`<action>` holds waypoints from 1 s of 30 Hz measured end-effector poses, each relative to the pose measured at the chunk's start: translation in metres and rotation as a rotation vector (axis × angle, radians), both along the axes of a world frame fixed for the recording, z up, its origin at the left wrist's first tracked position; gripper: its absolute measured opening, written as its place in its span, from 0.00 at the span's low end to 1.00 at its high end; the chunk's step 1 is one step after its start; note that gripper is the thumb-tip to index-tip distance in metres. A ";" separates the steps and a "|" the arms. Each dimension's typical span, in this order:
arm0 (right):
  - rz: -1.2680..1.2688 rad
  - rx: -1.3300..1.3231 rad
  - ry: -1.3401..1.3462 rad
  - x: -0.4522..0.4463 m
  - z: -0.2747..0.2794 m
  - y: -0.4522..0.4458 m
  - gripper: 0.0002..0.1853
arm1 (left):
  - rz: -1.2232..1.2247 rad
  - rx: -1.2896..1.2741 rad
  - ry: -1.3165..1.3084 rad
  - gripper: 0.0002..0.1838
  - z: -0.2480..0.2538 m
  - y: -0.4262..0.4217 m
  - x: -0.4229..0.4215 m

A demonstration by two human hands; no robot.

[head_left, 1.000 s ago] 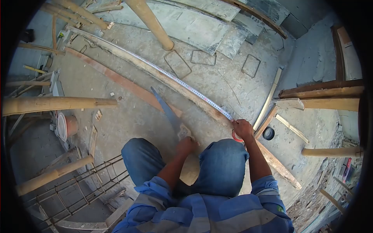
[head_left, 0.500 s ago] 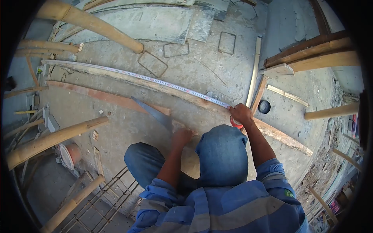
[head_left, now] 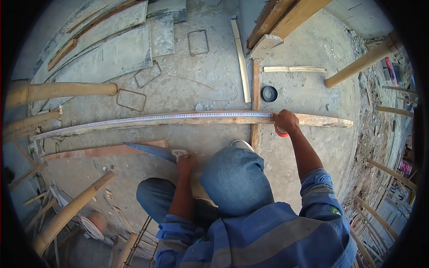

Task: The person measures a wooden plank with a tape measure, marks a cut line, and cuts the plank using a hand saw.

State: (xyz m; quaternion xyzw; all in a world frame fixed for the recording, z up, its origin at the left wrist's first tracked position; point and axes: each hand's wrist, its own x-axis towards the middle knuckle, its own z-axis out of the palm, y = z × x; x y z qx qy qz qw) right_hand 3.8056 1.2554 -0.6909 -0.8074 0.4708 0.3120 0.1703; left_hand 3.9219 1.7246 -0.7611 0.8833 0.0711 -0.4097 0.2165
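My right hand (head_left: 287, 120) is closed around a red tape measure (head_left: 281, 131), at the upper edge of a long wooden board (head_left: 321, 120). From there the white tape blade (head_left: 201, 115) runs left along the board towards its far left end. My left hand (head_left: 187, 163) grips the handle of a handsaw (head_left: 154, 150), its fingers partly hidden. The saw's blade points left, over the end of a shorter reddish plank (head_left: 94, 150) on the floor. A wooden strip (head_left: 256, 85) crosses beneath the long board, left of my right hand.
A round black object (head_left: 269, 94) and a pale wood strip (head_left: 295, 69) lie beyond the board. Bent wire rectangles (head_left: 131, 100) and grey panels (head_left: 120, 49) lie at upper left. Bamboo poles (head_left: 76, 210) stand left and right (head_left: 362, 62). A bucket (head_left: 96, 221) is at lower left.
My right hand has slid right along the board, past the crossing strip, with more tape drawn out. The view has turned, so the board now lies nearly level. My left hand still holds the handsaw.
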 end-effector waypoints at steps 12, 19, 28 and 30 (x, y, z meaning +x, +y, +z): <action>-0.063 -0.119 -0.174 -0.018 -0.019 0.018 0.30 | -0.107 -0.165 -0.102 0.20 -0.021 -0.052 -0.040; -0.092 -0.186 -0.173 -0.025 -0.032 0.028 0.27 | -0.306 -0.365 -0.219 0.16 0.049 -0.124 -0.042; -0.158 -0.313 -0.385 -0.040 -0.022 0.052 0.27 | -0.667 -0.650 -0.862 0.09 0.027 -0.258 0.034; -0.143 -0.274 -0.334 -0.033 -0.017 0.047 0.27 | -0.690 -0.582 -0.641 0.10 0.015 -0.278 0.043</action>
